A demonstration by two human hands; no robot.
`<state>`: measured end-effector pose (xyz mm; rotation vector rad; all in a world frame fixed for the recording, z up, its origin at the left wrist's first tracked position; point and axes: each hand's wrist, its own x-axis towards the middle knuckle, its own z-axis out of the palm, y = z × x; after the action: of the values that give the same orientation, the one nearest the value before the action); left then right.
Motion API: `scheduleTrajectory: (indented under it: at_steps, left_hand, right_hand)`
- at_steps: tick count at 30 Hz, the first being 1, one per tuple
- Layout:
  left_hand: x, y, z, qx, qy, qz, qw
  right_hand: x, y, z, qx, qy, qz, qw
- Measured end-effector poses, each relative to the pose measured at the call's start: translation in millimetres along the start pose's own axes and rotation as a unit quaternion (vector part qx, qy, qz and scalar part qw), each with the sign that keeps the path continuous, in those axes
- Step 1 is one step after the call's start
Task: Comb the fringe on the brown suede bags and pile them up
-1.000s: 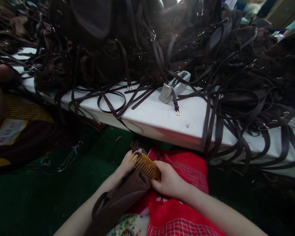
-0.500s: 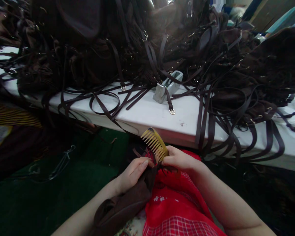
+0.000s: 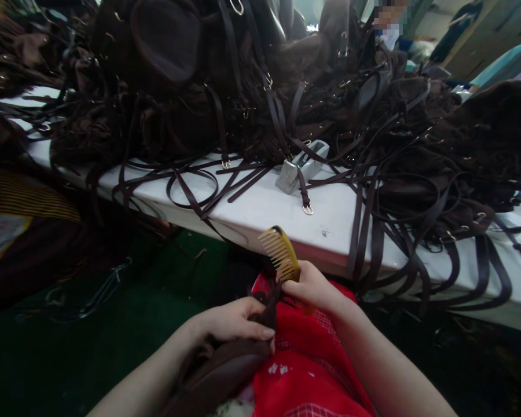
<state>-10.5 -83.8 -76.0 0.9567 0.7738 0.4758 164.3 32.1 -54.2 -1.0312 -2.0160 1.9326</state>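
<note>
Over my lap, my left hand (image 3: 238,321) is closed around a dark brown piece of leather or suede (image 3: 226,368), which looks like part of a bag. My right hand (image 3: 308,284) grips a yellow-amber comb (image 3: 284,252), its teeth pointing left. A dark strip of the brown piece runs up to the base of the comb, beside my right fingers; whether those fingers also pinch it, I cannot tell. Under both hands lies a red apron (image 3: 312,359) with checked parts and white lettering.
Beyond my hands, a white table (image 3: 260,202) bears heaped dark brown bags (image 3: 165,87) with buckled straps. A grey metal tape dispenser-like block (image 3: 301,168) stands near its front edge. Straps (image 3: 373,231) hang over that edge. At left is a person's striped dark garment (image 3: 30,200).
My left hand has moved down along the brown piece, away from the comb. The comb stays in my right hand, turned slightly more upright. The whole view has shifted a little.
</note>
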Motion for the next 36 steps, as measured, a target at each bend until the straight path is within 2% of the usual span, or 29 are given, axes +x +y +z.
scheduleTrajectory:
  at_steps: [2,4,7,10,13,15,18,22,26,29,31,33,36]
  left_hand:
    - [0,-5,-2.2,-0.042,0.020,0.006,0.999]
    - [-1,-9,-3.9,-0.092,0.045,0.019,0.995]
    - [-3,-11,-5.1,-0.137,0.093,0.026,0.986]
    - [-3,-14,-4.4,-0.126,0.122,-0.004,0.985]
    - [-3,-18,-0.9,-0.164,0.082,0.009,0.983]
    - [-5,-19,2.4,-0.200,0.053,0.032,0.978]
    - [-7,-18,6.3,-0.198,0.042,0.042,0.978]
    - [-5,-18,9.8,-0.135,0.030,0.064,0.988]
    - [-2,-7,21.1,-0.058,0.015,0.062,0.996]
    - [-1,6,32.1,0.072,-0.034,0.075,0.994]
    - [-1,10,34.8,0.112,-0.066,0.089,0.988]
    - [-1,7,31.2,0.060,-0.047,0.077,0.994]
    - [-1,-7,17.9,-0.071,0.035,0.071,0.994]
  right_hand:
    - [-9,0,-2,-0.086,0.068,-0.051,0.993]
    - [-24,1,0,-0.168,0.101,-0.073,0.978]
    - [-49,7,13,-0.297,0.063,-0.087,0.949]
    - [-63,19,32,-0.451,-0.002,-0.102,0.887]
    - [-61,29,44,-0.534,-0.018,-0.102,0.839]
    - [-55,32,47,-0.559,-0.020,-0.099,0.823]
    - [-45,33,47,-0.581,-0.021,-0.088,0.809]
    - [-36,35,51,-0.590,-0.018,-0.077,0.804]
    - [-25,46,53,-0.575,0.010,-0.018,0.818]
    - [-11,63,43,-0.553,0.015,0.048,0.832]
    - [-4,74,30,-0.549,0.028,0.088,0.831]
    - [-4,80,15,-0.525,0.063,0.103,0.842]
    - [-21,72,1,-0.420,0.142,0.061,0.894]
